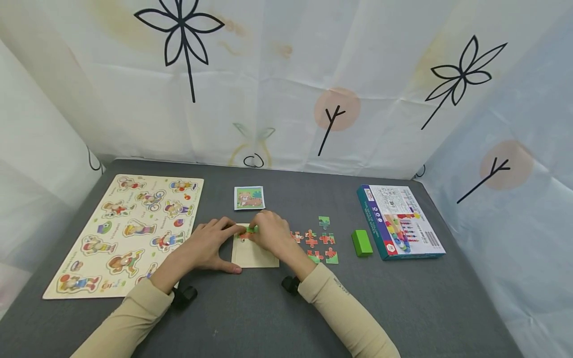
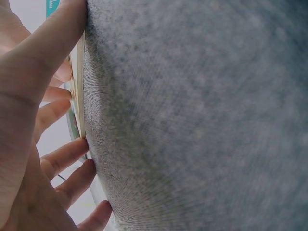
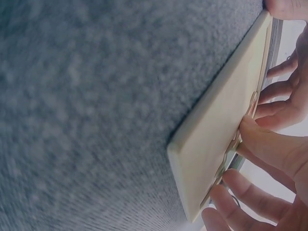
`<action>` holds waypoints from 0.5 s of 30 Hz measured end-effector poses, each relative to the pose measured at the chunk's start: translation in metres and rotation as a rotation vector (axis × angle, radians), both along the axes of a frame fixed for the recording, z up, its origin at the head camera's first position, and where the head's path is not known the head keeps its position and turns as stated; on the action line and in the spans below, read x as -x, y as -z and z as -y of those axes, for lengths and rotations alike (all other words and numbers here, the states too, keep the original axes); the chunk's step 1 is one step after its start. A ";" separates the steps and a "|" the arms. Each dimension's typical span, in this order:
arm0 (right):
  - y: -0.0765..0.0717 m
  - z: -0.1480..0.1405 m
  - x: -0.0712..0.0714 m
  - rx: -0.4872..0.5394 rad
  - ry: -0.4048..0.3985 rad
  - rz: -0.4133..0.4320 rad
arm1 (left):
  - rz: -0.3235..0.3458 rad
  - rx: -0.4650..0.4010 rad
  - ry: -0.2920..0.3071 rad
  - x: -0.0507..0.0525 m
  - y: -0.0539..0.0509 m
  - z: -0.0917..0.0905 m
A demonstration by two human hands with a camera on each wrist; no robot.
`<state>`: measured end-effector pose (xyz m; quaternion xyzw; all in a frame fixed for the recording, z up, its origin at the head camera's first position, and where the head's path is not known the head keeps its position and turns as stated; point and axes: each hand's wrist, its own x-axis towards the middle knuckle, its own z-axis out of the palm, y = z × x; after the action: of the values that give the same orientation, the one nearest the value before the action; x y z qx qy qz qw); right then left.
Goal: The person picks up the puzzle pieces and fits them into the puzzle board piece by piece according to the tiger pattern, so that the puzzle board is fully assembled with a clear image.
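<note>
puzzle board [image 1: 256,256], pale and flat, lies on the grey table [image 1: 250,318] between the two hands. a few set pieces [image 1: 244,235] sit along its far side, and the near part is bare. the left hand [image 1: 206,246] is spread out, with its thumb by the near left corner and its fingers along the left and far part. the right hand [image 1: 270,231] has its thumb and first finger bent in close together, and they seem to pinch a small piece at the far side of the board.

the board looks like thin wood, so it should be light and stiff. it may slide if bumped, so the side edges and corners look like the best place to hold it. the loose pieces [image 1: 311,239], red and green, lie to the right. they look tiny, thin and light. two fingertips on the outer edges should do, and the little knobs could bend or chip if squeezed hard.

a picture card [image 1: 249,198] lies past the board. a green block [image 1: 362,243] is near the box [image 1: 407,219], over on the right.
</note>
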<state>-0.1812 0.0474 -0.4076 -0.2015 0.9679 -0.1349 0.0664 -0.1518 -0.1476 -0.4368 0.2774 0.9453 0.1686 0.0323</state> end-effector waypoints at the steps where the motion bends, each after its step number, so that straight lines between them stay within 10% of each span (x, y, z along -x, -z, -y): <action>1: 0.000 -0.001 0.000 0.003 -0.008 0.000 | -0.002 0.005 0.003 0.000 0.000 0.000; 15: -0.019 -0.047 0.018 0.043 0.048 -0.003 | 0.022 0.054 0.011 0.002 -0.001 -0.001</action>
<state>-0.1989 0.0943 -0.3887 -0.1797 0.9694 -0.1572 0.0574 -0.1536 -0.1467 -0.4359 0.2797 0.9476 0.1459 0.0510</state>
